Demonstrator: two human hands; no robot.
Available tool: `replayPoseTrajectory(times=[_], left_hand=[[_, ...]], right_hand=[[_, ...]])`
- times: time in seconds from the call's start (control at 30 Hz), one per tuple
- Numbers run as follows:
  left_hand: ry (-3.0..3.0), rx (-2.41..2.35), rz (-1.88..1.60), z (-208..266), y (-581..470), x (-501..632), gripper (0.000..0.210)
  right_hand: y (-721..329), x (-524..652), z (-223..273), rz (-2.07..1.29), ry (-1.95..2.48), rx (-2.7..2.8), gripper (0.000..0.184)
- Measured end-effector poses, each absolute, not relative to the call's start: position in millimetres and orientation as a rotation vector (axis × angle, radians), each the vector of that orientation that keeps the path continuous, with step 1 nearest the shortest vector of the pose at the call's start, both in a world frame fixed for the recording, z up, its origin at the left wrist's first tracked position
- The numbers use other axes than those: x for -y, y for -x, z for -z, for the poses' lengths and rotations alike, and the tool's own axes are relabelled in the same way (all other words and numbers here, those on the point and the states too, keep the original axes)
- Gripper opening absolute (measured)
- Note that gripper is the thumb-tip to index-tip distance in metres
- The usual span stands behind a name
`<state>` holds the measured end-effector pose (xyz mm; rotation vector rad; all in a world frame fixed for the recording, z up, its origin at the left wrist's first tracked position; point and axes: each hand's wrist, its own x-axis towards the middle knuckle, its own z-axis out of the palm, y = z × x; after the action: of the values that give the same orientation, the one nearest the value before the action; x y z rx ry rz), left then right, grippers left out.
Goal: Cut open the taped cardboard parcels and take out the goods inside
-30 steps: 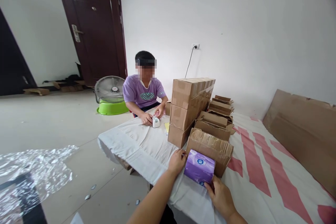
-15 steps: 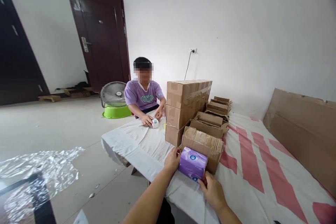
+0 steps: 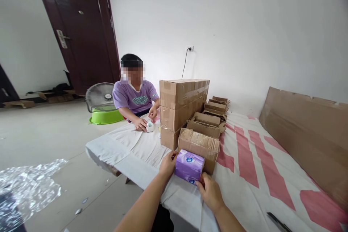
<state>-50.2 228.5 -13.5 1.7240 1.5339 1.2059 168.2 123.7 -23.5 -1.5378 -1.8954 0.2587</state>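
Pinches the pack at opposite ends with left hand and right hand, probably for steadiness beside the box.

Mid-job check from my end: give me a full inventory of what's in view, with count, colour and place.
Tissue-style pack: one, purple, between the hands
Taped box: one, brown, behind the pack
Open-flapped boxes: several, brown, row behind the taped box
Box stack: one, three high, brown, left of the row
Cloth: white with red patches, over the table
Dark tool: one, cloth's near right
Cardboard sheet: one, brown, far right
White device: one, at the co-worker's hand
Co-worker: one, purple shirt, across the table
Fan: one, grey, above a green base
Door: one, dark red, back left
Socket: one, white, wall
Plastic film: clear, floor left
Left hand: one, pack's left end
Right hand: one, pack's right end
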Motion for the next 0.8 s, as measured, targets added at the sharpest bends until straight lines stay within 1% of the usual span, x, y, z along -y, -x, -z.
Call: replayPoseTrajectory(times=[0.1,0.3,0.5,0.63,0.7,0.8], left_hand=[[-1.708,-1.499,-1.218,14.9,51.3,-229.4,0.021],[-1.615,-1.501,-1.262,16.2,49.7,-230.0,0.023],[-1.456,-1.539,-1.374,13.2,44.7,-228.4,0.013],[-1.319,-1.557,-1.532,9.3,38.8,-222.7,0.019],[-1.278,-1.542,-1.6,5.7,34.9,-218.7,0.024],[-1.264,-1.524,-1.675,-8.1,30.5,-216.3,0.027]], right_hand=[[-168.9,-123.9,25.2,-0.273,1.512,1.858,0.007],[-171.2,-124.6,29.2,-0.291,1.464,1.772,0.015],[-171.2,-126.9,31.5,-0.35,1.413,1.713,0.005],[-174.7,-128.8,30.4,-0.427,1.345,1.634,0.001],[-179.4,-129.8,29.0,-0.439,1.337,1.559,0.006],[-189.2,-131.6,27.3,-0.423,1.368,1.411,0.019]])
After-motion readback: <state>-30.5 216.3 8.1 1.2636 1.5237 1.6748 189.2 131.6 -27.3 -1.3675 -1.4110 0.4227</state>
